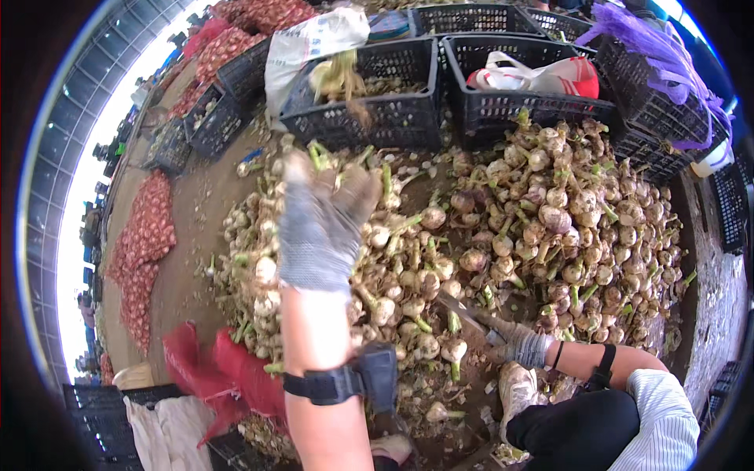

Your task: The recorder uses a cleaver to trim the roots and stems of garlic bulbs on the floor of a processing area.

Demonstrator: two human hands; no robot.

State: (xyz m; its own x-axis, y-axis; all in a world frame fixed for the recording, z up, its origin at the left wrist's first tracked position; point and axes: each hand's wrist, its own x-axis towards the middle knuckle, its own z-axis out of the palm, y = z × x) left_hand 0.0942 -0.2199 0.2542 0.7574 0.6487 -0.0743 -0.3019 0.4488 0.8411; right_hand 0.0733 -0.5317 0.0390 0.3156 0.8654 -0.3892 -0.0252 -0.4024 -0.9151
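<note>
My left hand (320, 235), in a grey work glove, reaches forward over the left heap of garlic bulbs (382, 311). Its fingers are spread and somewhat blurred, and nothing shows in them. Just beyond the fingertips, a blurred garlic bulb with a stalk (336, 77) shows against a black plastic crate (361, 124); whether it rests or is in the air I cannot tell. Low at the right, my gloved right hand (520, 342) is closed round a knife (465, 315), its blade pointing up and left toward the bulbs.
A larger garlic heap (581, 228) lies to the right, before a second crate (534, 110) holding a red-and-white bag (542, 77). Purple netting (656, 55) drapes the far-right crates. Red mesh (236, 369) lies near left, full net sacks (145, 247) beyond. A wooden plank (715, 290) edges the right.
</note>
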